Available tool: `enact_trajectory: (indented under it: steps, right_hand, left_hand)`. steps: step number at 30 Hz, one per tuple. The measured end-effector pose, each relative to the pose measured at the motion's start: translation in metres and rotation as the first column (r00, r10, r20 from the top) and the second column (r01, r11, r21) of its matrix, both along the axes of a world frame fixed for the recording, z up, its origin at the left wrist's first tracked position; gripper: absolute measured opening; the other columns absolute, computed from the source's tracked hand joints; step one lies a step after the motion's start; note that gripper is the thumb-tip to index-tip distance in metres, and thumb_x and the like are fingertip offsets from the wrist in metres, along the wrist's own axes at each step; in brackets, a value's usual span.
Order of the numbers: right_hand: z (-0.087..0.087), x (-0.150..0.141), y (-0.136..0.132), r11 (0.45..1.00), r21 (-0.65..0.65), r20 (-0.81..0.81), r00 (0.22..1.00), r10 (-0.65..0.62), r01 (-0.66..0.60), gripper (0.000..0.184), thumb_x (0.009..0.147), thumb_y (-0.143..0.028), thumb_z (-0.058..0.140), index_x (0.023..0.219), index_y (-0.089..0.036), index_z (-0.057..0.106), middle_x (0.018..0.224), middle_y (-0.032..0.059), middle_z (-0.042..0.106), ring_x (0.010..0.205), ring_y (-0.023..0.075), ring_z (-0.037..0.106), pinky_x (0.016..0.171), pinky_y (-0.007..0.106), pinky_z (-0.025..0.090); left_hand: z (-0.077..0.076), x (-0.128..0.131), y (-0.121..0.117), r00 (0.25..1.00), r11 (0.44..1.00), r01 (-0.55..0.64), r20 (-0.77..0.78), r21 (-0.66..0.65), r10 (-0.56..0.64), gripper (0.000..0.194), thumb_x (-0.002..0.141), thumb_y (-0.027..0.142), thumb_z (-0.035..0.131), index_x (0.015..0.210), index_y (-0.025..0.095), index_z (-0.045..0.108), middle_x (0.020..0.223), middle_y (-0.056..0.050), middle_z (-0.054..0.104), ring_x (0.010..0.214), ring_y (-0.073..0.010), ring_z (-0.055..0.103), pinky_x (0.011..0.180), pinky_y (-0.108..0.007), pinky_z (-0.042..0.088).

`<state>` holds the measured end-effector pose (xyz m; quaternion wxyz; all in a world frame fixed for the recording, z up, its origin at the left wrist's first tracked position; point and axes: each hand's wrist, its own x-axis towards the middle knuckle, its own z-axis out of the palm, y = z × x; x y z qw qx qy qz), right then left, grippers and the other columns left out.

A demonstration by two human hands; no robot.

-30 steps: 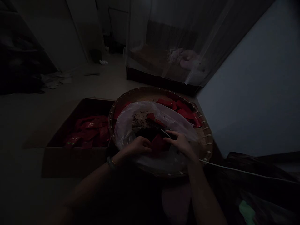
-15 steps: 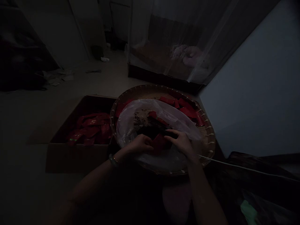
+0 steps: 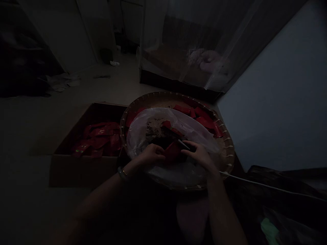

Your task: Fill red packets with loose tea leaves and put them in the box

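Note:
The scene is very dark. Between my hands is a red packet [image 3: 172, 152], over a heap of dark loose bits [image 3: 159, 139] on a clear plastic sheet [image 3: 195, 127]. My left hand [image 3: 152, 154] has its fingers closed on the packet's left edge. Curled at the packet's right side, my right hand [image 3: 199, 154] grips a thin, pale-edged tool [image 3: 183, 144] whose kind I cannot make out. Another red packet [image 3: 171, 129] lies just beyond the heap. All this rests in a round woven bamboo tray [image 3: 228, 141].
More red packets [image 3: 204, 120] lie along the tray's far right side. A cardboard box [image 3: 83, 170] holding many red packets [image 3: 102, 132] stands at the left. A white cable [image 3: 258, 182] runs off right. Behind is a netted bed [image 3: 173, 63]; a wall [image 3: 286, 102] rises at right.
The red packet between my hands has tilted and shows more of its face. My right hand has shifted slightly, and the tool's pale edge, hidden half a second ago, shows again.

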<state>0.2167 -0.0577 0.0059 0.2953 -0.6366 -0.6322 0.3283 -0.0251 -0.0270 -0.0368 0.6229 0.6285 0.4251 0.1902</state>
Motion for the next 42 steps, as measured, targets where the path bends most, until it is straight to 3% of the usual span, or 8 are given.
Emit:
enact_trajectory:
  steps: [7,14,21,26,30,33,35,42]
  right_hand:
    - [-0.02,0.001,-0.001,0.989,-0.098,0.146,0.981,0.126,-0.113,0.056,0.062,-0.026,0.076,0.116,-0.018,0.063,0.111,0.0091,0.068,0.099,0.0266,0.064,0.088,0.039,0.049]
    - [-0.007,-0.016,0.005,0.996,0.083,-0.017,1.0,0.017,-0.015,0.042,0.091,-0.046,0.038,0.117,-0.021,0.06,0.114,0.0066,0.066,0.103,0.0214,0.062,0.087,0.034,0.048]
    - [0.009,-0.046,0.001,0.933,0.357,0.226,0.973,-0.038,-0.046,0.037,0.088,-0.047,0.044,0.068,-0.021,0.061,0.069,0.0054,0.062,0.069,0.0192,0.059,0.07,0.03,0.044]
    - [0.002,-0.042,0.002,0.954,0.297,0.125,0.989,-0.085,0.044,0.045,0.084,-0.056,0.046,0.064,-0.02,0.063,0.064,0.0043,0.06,0.065,0.0193,0.058,0.065,0.03,0.045]
    - [-0.006,-0.031,0.011,0.995,0.023,-0.182,0.979,-0.09,0.096,0.063,0.087,-0.065,0.025,0.101,-0.02,0.068,0.079,0.0048,0.069,0.075,0.0208,0.065,0.067,0.031,0.05]
    - [-0.018,-0.029,0.026,0.998,-0.061,-0.159,0.987,0.002,-0.012,0.055,0.09,-0.056,0.028,0.114,-0.02,0.062,0.092,0.008,0.071,0.084,0.0212,0.067,0.074,0.035,0.053]
    - [-0.028,-0.031,0.04,0.998,0.024,0.042,0.997,0.061,-0.062,0.04,0.087,-0.046,0.043,0.108,-0.02,0.065,0.106,0.0101,0.069,0.1,0.0231,0.063,0.088,0.038,0.048]
    - [-0.047,-0.033,0.096,0.972,0.191,0.325,0.943,0.069,-0.136,0.038,0.077,-0.023,0.059,0.115,-0.018,0.058,0.12,0.0122,0.062,0.114,0.0256,0.055,0.099,0.04,0.04]
  left_hand:
    - [0.006,-0.003,0.006,0.97,0.977,-0.213,0.125,0.018,0.209,0.028,0.068,0.026,0.064,0.091,0.01,0.067,0.073,-0.005,0.069,0.058,-0.0125,0.061,0.056,-0.022,0.045]
    - [0.003,-0.003,0.002,0.996,0.997,-0.067,0.063,0.037,0.064,0.03,0.067,0.023,0.062,0.093,0.01,0.069,0.079,-0.005,0.071,0.066,-0.0151,0.063,0.061,-0.023,0.047]
    - [0.005,-0.005,-0.003,0.995,0.993,0.087,0.036,0.075,-0.09,0.031,0.068,0.025,0.061,0.094,0.012,0.071,0.085,-0.005,0.072,0.076,-0.018,0.064,0.063,-0.022,0.046]
    - [0.002,-0.004,-0.003,0.992,0.996,0.08,0.09,0.04,-0.084,0.028,0.067,0.026,0.064,0.09,0.011,0.071,0.083,-0.005,0.072,0.074,-0.017,0.063,0.063,-0.022,0.046]
    - [0.005,-0.005,0.002,0.957,0.981,-0.196,0.217,-0.012,0.193,0.027,0.065,0.029,0.069,0.087,0.012,0.067,0.071,-0.002,0.068,0.06,-0.0132,0.061,0.057,-0.022,0.045]
    - [0.013,-0.01,0.006,0.633,0.742,-0.666,0.471,-0.074,0.615,0.038,0.073,0.04,0.065,0.101,0.015,0.06,0.071,0.001,0.065,0.051,-0.0085,0.056,0.053,-0.02,0.043]
    - [0.018,-0.013,0.007,0.431,0.609,-0.779,0.576,-0.15,0.694,0.048,0.076,0.046,0.062,0.116,0.02,0.052,0.091,-0.002,0.068,0.054,-0.007,0.058,0.054,-0.019,0.043]
    - [0.021,-0.011,0.002,0.525,0.696,-0.704,0.559,-0.14,0.642,0.06,0.07,0.05,0.069,0.115,0.013,0.053,0.081,-0.005,0.069,0.047,-0.0066,0.057,0.048,-0.018,0.04]
